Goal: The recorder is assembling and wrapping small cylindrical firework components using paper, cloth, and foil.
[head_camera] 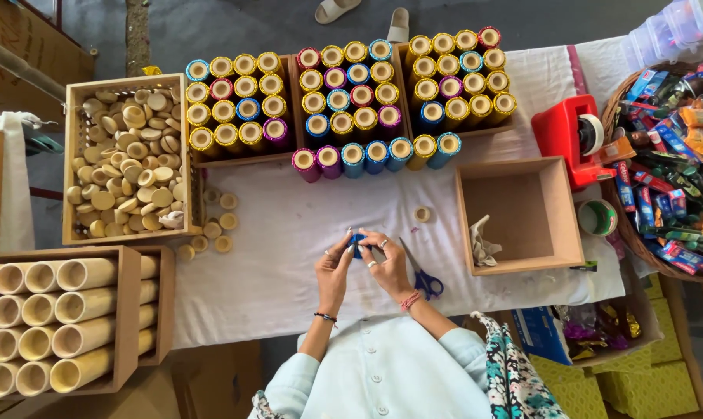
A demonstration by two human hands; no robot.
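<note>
Just below the frame's centre, the left hand (334, 268) and right hand (386, 260) meet over the white desk (289, 233), fingers pinched shut on a small blue piece (357, 242) between them; its long axis cannot be told. Blue-handled scissors (423, 277) lie just right.

We have a single view, from a camera worn on the head; it looks almost straight down on the white-covered table (289, 256) from well above; the wearer's torso sits at six o'clock, the far table edge and grey floor (211, 27) at twelve; the left hand (334, 268) and right hand (386, 260) lie near the centre, fairly small; with only one view, nothing is shared.
</note>
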